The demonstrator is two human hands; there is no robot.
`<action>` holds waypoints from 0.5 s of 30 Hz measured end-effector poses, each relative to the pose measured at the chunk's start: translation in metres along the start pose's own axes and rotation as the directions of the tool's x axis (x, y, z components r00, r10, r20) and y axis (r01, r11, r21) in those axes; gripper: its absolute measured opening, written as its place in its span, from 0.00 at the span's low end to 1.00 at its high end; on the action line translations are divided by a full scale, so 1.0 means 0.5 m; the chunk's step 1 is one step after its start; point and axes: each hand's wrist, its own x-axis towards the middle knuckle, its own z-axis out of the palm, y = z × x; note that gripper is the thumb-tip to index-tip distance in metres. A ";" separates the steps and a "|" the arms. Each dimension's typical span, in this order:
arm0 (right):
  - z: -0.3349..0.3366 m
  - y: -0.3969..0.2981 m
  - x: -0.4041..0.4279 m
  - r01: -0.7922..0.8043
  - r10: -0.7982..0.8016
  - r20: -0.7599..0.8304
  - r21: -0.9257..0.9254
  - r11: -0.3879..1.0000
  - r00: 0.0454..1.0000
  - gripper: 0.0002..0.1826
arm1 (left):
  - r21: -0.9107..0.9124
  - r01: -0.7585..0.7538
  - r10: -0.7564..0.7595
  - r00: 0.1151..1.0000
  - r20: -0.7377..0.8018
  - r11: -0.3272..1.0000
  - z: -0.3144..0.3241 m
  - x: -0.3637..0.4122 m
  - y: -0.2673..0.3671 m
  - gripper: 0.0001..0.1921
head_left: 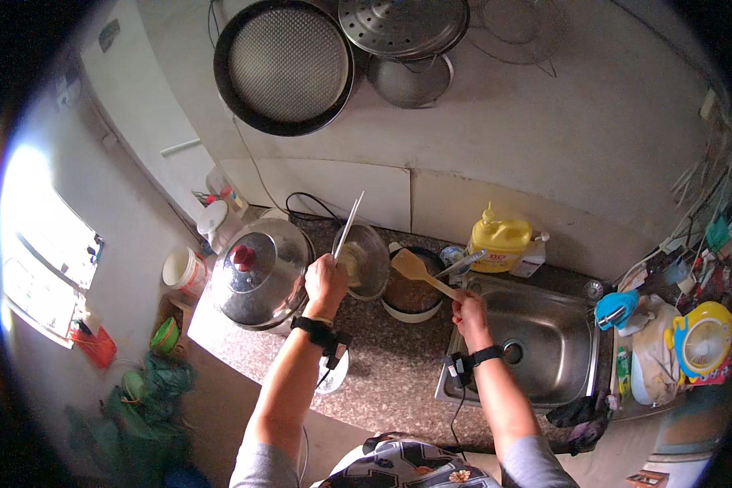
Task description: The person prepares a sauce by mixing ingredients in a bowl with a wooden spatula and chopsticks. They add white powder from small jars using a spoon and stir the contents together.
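My left hand (327, 282) grips a pair of pale chopsticks (349, 224), which point up and away over a clear bowl (375, 250) holding something pale. In my right hand (471, 316) is the handle of a wooden spatula (412, 265). Its flat blade hangs over a round pot (410, 316) with brown contents. A metal utensil (462, 263) leans at the pot's right rim; its lower end is hard to make out. Left of my left hand stands a large steel pot covered by a glass lid (268, 259) with a red knob.
To the right is a stainless steel sink (549, 317). A yellow jug (500, 241) stands behind it against the wall. Pans, including a black-rimmed one (290, 67), hang above. A white bowl (334, 373) sits partly beneath my left forearm. A yellow toy-like fan (703, 340) is at far right.
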 end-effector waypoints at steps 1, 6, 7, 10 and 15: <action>0.016 -0.018 -0.014 -0.002 0.002 0.000 -0.006 1.000 1.000 0.06 | -0.003 0.006 -0.006 1.000 0.001 1.000 0.009 -0.001 -0.007 0.10; 0.080 -0.075 -0.038 0.515 -0.509 0.140 -0.430 0.741 0.849 0.06 | -0.170 0.075 -0.057 0.992 0.109 0.983 0.051 -0.005 0.006 0.12; 0.088 -0.080 -0.034 0.711 -0.687 0.266 -0.482 0.513 0.676 0.06 | -0.194 0.065 -0.037 0.989 0.141 0.979 0.055 -0.007 0.016 0.12; 0.123 -0.115 -0.075 0.802 -0.757 0.465 -0.583 0.128 0.459 0.05 | -0.164 0.045 -0.012 0.981 0.193 0.985 0.074 0.003 -0.002 0.14; 0.119 -0.129 -0.070 0.828 -0.654 0.647 -0.558 -0.056 0.392 0.07 | -0.138 -0.041 0.077 0.962 0.261 0.990 0.058 0.011 0.020 0.13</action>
